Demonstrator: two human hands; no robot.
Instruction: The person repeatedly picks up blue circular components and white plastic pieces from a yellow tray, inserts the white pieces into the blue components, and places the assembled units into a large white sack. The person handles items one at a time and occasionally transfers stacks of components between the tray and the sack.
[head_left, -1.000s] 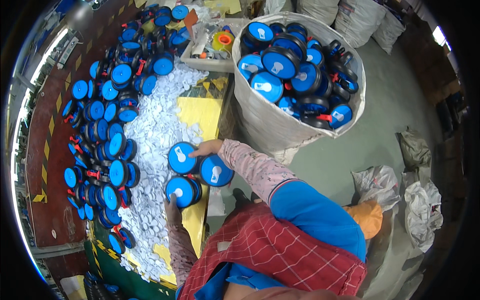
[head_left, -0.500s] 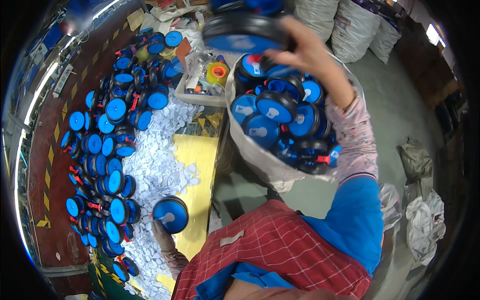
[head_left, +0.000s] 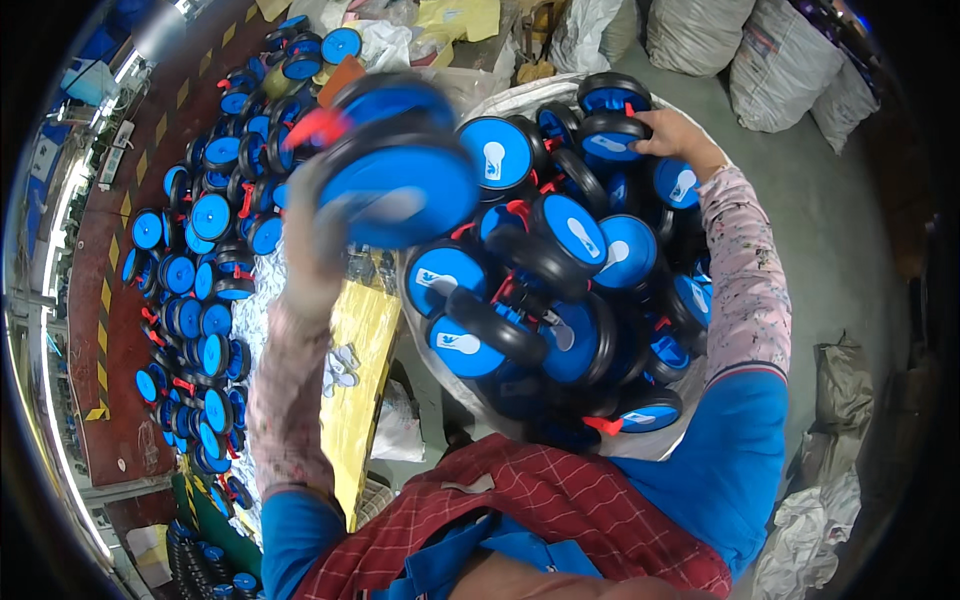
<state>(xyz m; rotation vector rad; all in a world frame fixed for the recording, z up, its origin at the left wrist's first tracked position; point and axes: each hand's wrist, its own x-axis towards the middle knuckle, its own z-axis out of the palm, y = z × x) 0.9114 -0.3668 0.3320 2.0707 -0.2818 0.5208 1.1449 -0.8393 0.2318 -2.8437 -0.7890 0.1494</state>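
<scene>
My left hand (head_left: 315,235), blurred by motion, is closed on a wheel pair (head_left: 400,190) with blue discs, black tyres and a red piece at its far side. It is raised over the table, beside the near-left rim of a large white sack (head_left: 483,105). At the sack's far right, my right hand (head_left: 677,138) grips the black tyre of another blue wheel pair (head_left: 608,142); its fingertips are partly hidden. More blue-and-black wheels (head_left: 572,228) with red parts fill the sack, lying at mixed angles.
Many similar wheels (head_left: 210,217) are piled along the left of the table. White labels lie beside them, near a yellow surface (head_left: 362,325). Full white sacks (head_left: 785,70) stand at the back right; crumpled bags (head_left: 815,530) lie on the floor at right.
My left hand has risen from low on the table and now holds a wheel pair up. My right hand has come down into the sack with its wheel pair. The view has shifted toward the sack.
</scene>
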